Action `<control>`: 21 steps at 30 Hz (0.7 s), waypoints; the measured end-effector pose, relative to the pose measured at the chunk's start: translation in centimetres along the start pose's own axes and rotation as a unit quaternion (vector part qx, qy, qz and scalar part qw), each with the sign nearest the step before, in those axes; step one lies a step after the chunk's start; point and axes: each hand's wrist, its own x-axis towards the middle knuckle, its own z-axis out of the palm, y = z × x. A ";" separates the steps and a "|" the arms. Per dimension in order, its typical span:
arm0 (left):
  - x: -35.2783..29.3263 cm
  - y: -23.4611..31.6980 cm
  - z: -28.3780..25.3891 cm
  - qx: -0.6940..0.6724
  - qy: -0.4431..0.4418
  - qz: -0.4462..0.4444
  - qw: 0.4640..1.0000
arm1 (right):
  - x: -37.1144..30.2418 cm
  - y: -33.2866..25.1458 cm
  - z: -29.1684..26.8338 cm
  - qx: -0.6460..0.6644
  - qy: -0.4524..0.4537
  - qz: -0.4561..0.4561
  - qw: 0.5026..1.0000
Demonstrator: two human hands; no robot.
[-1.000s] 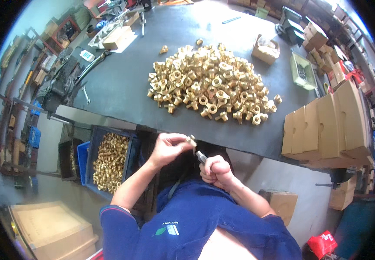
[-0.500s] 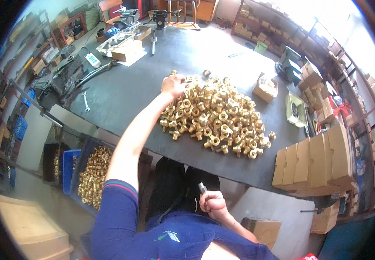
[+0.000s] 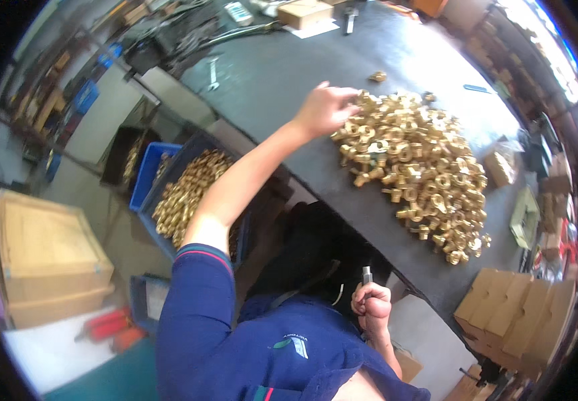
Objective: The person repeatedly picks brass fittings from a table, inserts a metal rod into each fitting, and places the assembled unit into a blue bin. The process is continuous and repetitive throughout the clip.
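A big heap of brass fittings lies on the dark worktable. My left hand is stretched out over the heap's near-left edge, fingers curled onto the fittings there. My right hand stays close to my body below the table edge, closed around a small metal tool whose tip sticks up from the fist. A blue bin filled with more brass fittings sits on the floor under my left arm.
A stack of flat cardboard boxes is at the right. A wooden crate stands at the left, with a red tool by it. A second bin of fittings sits beyond the blue one. Boxes and tools crowd the table's far edge.
My left hand went from my lap out to the heap and now rests on its left edge. My right hand with the tool has dropped lower. My head has tilted, shifting the view.
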 end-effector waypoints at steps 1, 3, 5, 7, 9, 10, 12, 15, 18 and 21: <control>-3.3 0.2 -3.8 -0.013 -0.016 -0.063 0.998 | 0.2 0.3 0.1 -0.006 -0.014 0.005 1.000; -10.5 -2.3 -8.3 -0.147 0.060 -0.274 0.949 | 0.7 0.7 0.4 -0.018 -0.033 0.028 0.999; -19.5 -7.4 -12.0 -0.253 0.108 -0.389 0.879 | 1.4 0.7 1.5 -0.079 -0.046 0.049 0.995; -29.6 -12.3 -13.8 0.039 -0.045 -0.430 0.901 | 2.1 0.9 2.6 -0.125 -0.071 0.068 0.987; -32.9 -12.4 -13.9 0.081 -0.137 -0.503 0.850 | 2.8 1.4 3.0 -0.147 -0.082 0.077 0.983; -33.6 -12.5 -13.8 0.100 -0.138 -0.507 0.845 | 3.1 1.6 3.5 -0.151 -0.093 0.080 0.981; -32.1 -11.0 -12.9 0.166 -0.171 -0.546 0.803 | 3.4 1.8 3.9 -0.161 -0.106 0.084 0.978; -32.1 -11.4 -11.9 0.288 -0.233 -0.529 0.764 | 3.2 1.8 4.0 -0.172 -0.110 0.085 0.975; -32.4 -12.4 -11.2 0.298 -0.215 -0.551 0.749 | 2.8 1.9 4.1 -0.156 -0.086 0.062 0.982; -32.2 -12.9 -10.3 0.326 -0.210 -0.520 0.761 | 2.6 2.1 3.5 -0.152 -0.029 0.063 0.986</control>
